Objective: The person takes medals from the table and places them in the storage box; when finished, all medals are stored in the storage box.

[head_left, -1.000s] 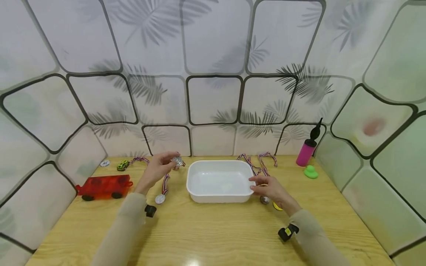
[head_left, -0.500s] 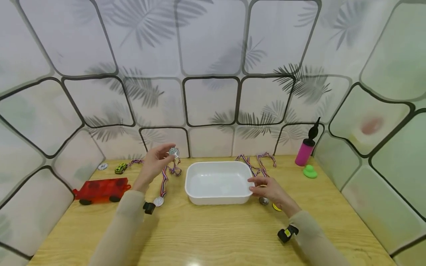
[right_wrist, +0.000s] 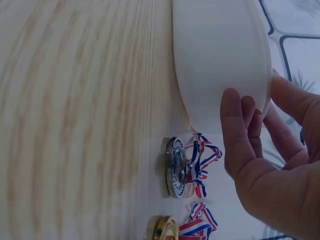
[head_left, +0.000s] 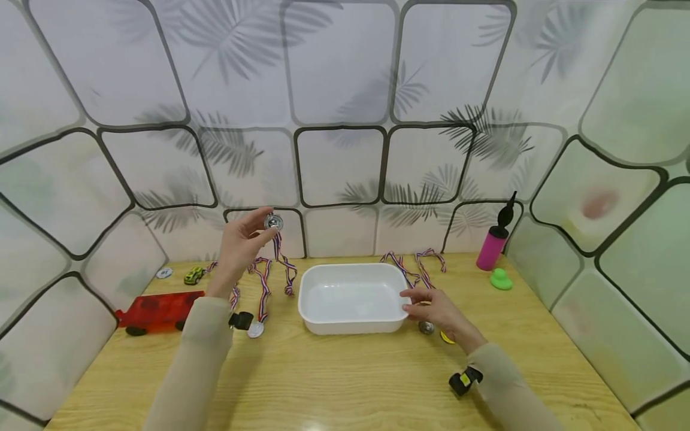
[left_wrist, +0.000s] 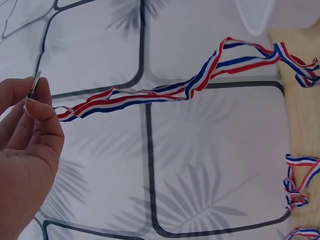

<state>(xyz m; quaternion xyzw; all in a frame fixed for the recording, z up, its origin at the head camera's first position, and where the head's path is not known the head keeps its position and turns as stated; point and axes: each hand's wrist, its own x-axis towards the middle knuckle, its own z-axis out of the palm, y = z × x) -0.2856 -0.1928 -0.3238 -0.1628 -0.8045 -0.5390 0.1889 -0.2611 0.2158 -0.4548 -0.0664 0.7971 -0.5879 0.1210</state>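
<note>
My left hand [head_left: 237,248] is raised at the left, pinching a silver medal [head_left: 274,222] between thumb and fingertips. From the medal hangs a red, white and blue ribbon [left_wrist: 100,103], its lower end at the table. A white rectangular tray [head_left: 353,328] sits in the middle, and nothing lies inside it. At its right end, my right hand [head_left: 439,308] holds the rim, with fingers against the outer wall in the right wrist view. Beside that hand lie another silver medal [right_wrist: 178,167] and a gold medal [right_wrist: 169,229], both with striped ribbons.
On the left are a third silver medal [head_left: 256,329], a red translucent wheeled toy [head_left: 162,311], a green toy car [head_left: 193,275] and a round white disc [head_left: 164,273]. A pink pump [head_left: 489,250] and a green duck [head_left: 501,279] stand at right. Patterned walls enclose the table.
My left hand has lifted the silver medal up and slightly left, and its ribbon now hangs stretched out below. My right hand has stayed at the tray's rim.
</note>
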